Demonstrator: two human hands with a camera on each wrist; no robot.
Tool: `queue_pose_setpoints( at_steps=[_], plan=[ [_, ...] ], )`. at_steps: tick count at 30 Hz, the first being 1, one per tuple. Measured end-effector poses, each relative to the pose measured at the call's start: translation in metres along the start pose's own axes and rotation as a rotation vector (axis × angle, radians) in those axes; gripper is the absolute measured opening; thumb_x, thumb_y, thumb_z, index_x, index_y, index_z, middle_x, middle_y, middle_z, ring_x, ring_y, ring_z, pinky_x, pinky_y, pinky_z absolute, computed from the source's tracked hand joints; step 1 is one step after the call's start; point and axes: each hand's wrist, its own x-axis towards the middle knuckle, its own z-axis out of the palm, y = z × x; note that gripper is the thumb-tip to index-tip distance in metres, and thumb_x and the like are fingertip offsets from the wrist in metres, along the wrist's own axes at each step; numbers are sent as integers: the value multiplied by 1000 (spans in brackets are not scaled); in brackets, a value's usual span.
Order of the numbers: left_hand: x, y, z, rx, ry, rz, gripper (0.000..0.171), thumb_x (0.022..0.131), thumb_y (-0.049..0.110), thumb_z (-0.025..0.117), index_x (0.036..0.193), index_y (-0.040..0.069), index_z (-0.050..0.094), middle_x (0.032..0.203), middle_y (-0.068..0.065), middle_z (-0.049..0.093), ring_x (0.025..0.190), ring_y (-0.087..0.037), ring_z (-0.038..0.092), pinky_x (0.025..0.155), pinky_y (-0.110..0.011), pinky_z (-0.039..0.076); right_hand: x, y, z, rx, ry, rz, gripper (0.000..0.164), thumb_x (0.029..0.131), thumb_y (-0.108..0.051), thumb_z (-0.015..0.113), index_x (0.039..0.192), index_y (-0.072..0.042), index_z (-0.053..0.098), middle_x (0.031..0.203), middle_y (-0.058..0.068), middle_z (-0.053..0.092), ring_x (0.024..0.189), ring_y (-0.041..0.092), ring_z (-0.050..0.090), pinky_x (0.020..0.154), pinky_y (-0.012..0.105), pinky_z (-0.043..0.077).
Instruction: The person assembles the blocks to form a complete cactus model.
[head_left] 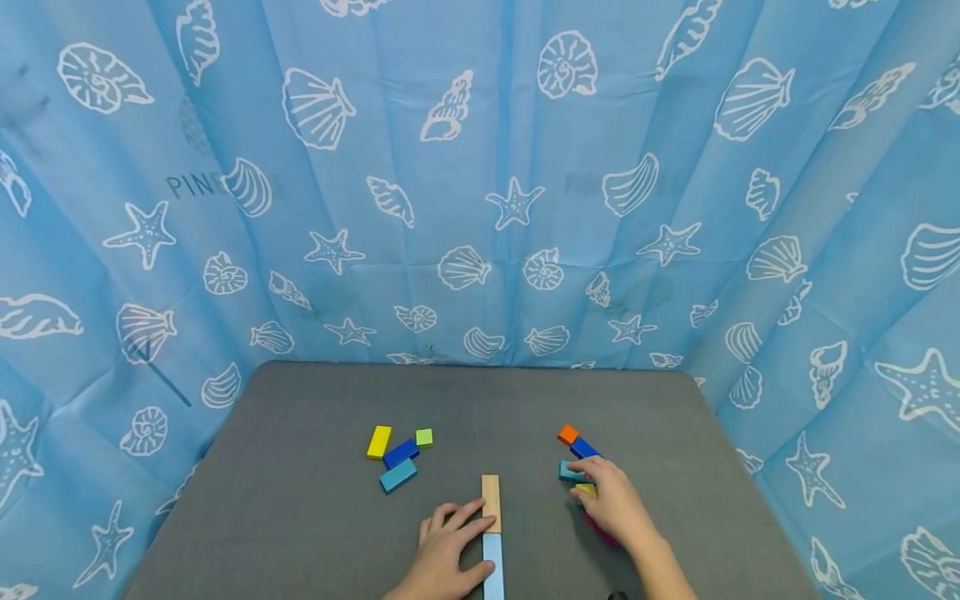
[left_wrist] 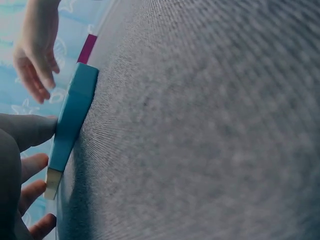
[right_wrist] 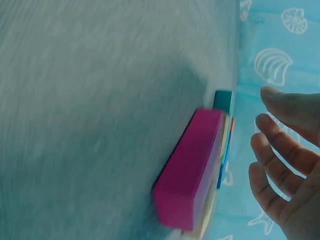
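My left hand point(head_left: 446, 557) lies beside a row of two blocks, fingertips on the natural wood block point(head_left: 491, 485) and thumb against the light blue block point(head_left: 492, 552). These two stand end to end, pointing away from me. To the right, my right hand point(head_left: 621, 507) hovers with relaxed, parted fingers above a cluster of blocks. Under it are a yellow block point(head_left: 587, 488), a teal block point(head_left: 567, 472) and a magenta block point(right_wrist: 185, 170), all partly hidden in the head view. Nothing shows between the right fingers in the right wrist view.
Past the right hand lie a dark blue block point(head_left: 584, 448) and an orange block point(head_left: 568, 434). Farther left sit a yellow block point(head_left: 378, 442), a blue block point(head_left: 401, 454), a teal block point(head_left: 398, 476) and a green cube point(head_left: 424, 437). A shell-patterned curtain point(head_left: 517, 292) hangs behind the grey table point(head_left: 300, 500).
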Motion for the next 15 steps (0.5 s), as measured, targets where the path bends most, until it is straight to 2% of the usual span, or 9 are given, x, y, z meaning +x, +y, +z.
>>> queue_pose_setpoints(
  at_steps=[7, 15],
  plan=[
    [2, 0, -1, -6, -29, -18, 53, 95, 63, 55, 142, 38, 57, 157, 7, 44, 124, -30, 38, 89, -56, 34, -3, 15, -5, -36, -25, 43, 37, 79, -3, 83, 113, -14, 75, 115, 6, 69, 100, 23, 65, 86, 48, 55],
    [2, -1, -1, -5, -44, -41, 54, 94, 65, 57, 141, 40, 57, 156, 10, 44, 125, -28, 38, 90, -56, 34, -1, 23, -4, -65, -71, 82, 33, 77, -12, 87, 108, -15, 76, 106, 3, 69, 94, 20, 62, 80, 45, 54]
  ],
)
